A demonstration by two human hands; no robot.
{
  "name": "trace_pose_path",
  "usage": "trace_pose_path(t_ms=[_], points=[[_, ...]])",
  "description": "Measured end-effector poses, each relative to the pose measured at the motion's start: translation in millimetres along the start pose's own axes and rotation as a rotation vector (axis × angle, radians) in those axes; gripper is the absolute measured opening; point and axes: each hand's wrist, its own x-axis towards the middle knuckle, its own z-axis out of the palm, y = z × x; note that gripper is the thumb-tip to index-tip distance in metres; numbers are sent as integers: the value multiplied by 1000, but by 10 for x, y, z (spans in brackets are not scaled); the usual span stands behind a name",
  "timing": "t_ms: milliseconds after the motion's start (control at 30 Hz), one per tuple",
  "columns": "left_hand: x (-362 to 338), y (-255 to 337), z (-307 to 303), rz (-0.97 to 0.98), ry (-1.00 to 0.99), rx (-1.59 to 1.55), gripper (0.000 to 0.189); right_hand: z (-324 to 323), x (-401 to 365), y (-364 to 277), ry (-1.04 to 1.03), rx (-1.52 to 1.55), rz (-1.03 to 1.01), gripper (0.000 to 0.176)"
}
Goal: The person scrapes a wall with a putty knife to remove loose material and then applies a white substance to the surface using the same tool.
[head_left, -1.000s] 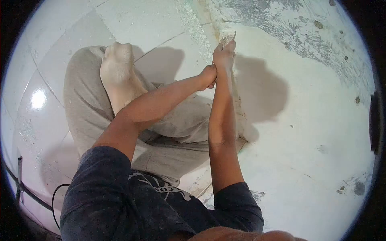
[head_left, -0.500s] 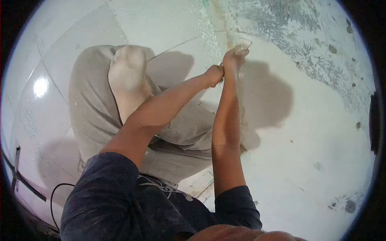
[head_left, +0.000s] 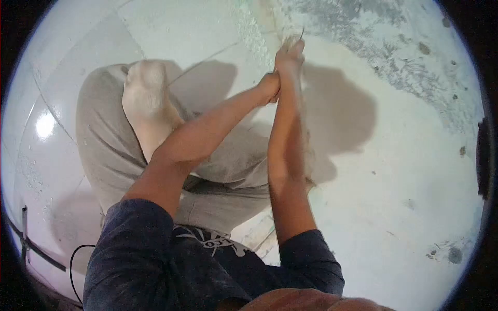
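Note:
My right hand (head_left: 289, 55) is closed around a thin-bladed hand tool (head_left: 302, 34), of which only a narrow dark edge shows past the fingers. It is low over the joint (head_left: 274, 23) between the pale tiles and a whitish, coated strip. Just behind it, my left hand (head_left: 270, 87) is curled shut against my right wrist. What the left fingers grip, if anything, is hidden. Blur and the fingers cover most of the tool, so its exact kind cannot be made out.
White crumbs (head_left: 249, 31) lie along the joint. Rough grey, patchy surface (head_left: 358, 20) spreads at the upper right. My bent leg (head_left: 111, 119) and socked foot (head_left: 148, 88) are on the left. A black cable (head_left: 72, 264) and a dark bar (head_left: 44, 251) lie at the lower left.
Both hands have moved forward, away from my body, along the joint, with the tool's edge now turned more upright. The view has shifted slightly.

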Motion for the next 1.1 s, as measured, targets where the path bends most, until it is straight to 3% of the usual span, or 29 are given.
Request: trace_pose_path(t_ms=[67, 133, 200, 267, 333, 400, 467, 533, 600, 667, 700, 733, 767, 867, 933, 967, 1033, 1100], points=[[-111, -14, -64, -84, 8, 52, 42, 115, -53, 68, 5, -64, 84, 40], [-193, -73, -12, 99, 65, 330, 46, 127, -169, 171, 77, 49, -1, 40], [-228, -108, 37, -43, 156, 122, 47, 123, -188, 212, 154, 155, -73, 40], [-192, -143, 15, -65, 113, 104, 46, 46, -229, 182, 69, 137, 43, 42], [-129, -185, -8, -59, -31, 79, 46, -35, -255, 110, 86, 139, -3, 46], [-192, -111, 28, -98, -40, 77, 45, -126, -262, -53, -55, 4, 117, 45], [-161, -54, -23, -144, 135, 180, 50, -20, -91, -149, 9, 1, 81, 41], [-29, -68, -178, 258, 126, 752, 55, 24, 49, -238, -81, 87, 66, 48], [49, 349, -263, 167, 407, 686, 59, 101, 172, -333, -113, 154, 60, 51], [119, 799, -399, 258, 477, 644, 60, 315, 396, -644, -6, 258, -116, 62], [55, 752, -420, 281, 508, 579, 62, 399, 329, -635, -36, 256, -96, 62], [140, 522, -497, 258, 506, 578, 62, 379, 305, -669, -71, 155, -175, 65], [375, 373, -618, 358, 531, 544, 61, 319, 432, -818, -76, 66, -287, 68], [274, 251, -471, 351, 565, 225, 57, 510, 324, -612, 5, -30, -302, 70], [123, 102, -317, 448, 695, 704, 49, 340, 288, -370, 8, 50, -404, 71], [45, 80, -248, 454, 686, 711, 49, 417, 280, -77, -67, 184, -296, 71], [-214, 50, -97, 493, 415, 790, 43, 273, 50, 206, -119, 330, -161, 72], [-499, 5, 66, 502, 279, 979, 35, -92, -452, 359, 34, 678, 45, 62]])
